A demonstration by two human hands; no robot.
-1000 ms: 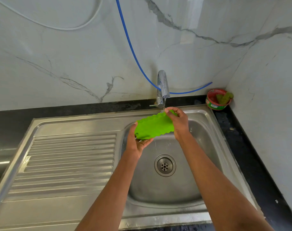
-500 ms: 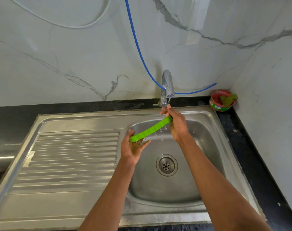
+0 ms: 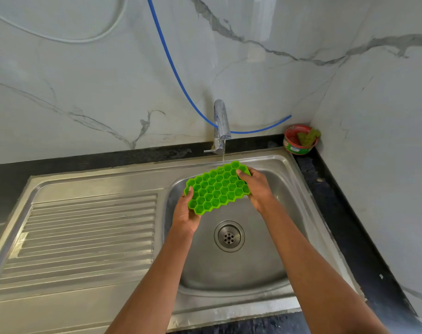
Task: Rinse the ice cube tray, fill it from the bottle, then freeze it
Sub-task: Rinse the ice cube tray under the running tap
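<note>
A bright green ice cube tray [image 3: 217, 186] with honeycomb cells is held over the steel sink basin [image 3: 241, 266], cells facing up. My left hand [image 3: 184, 213] grips its near-left end, thumb on top. My right hand [image 3: 258, 186] grips its far-right end. A thin stream of water runs from the chrome tap [image 3: 220, 126] onto the tray's far edge. No bottle is in view.
A ribbed steel draining board [image 3: 84, 235] lies left of the basin. A red tub with a green scrubber [image 3: 300, 139] sits in the back right corner on the black counter. A blue hose [image 3: 181, 80] hangs along the marble wall. The drain [image 3: 229, 236] is below the tray.
The tray has been turned over: its smooth underside faced me, then it was edge-on, and now its cells face up under the tap. Both hands kept hold of it.
</note>
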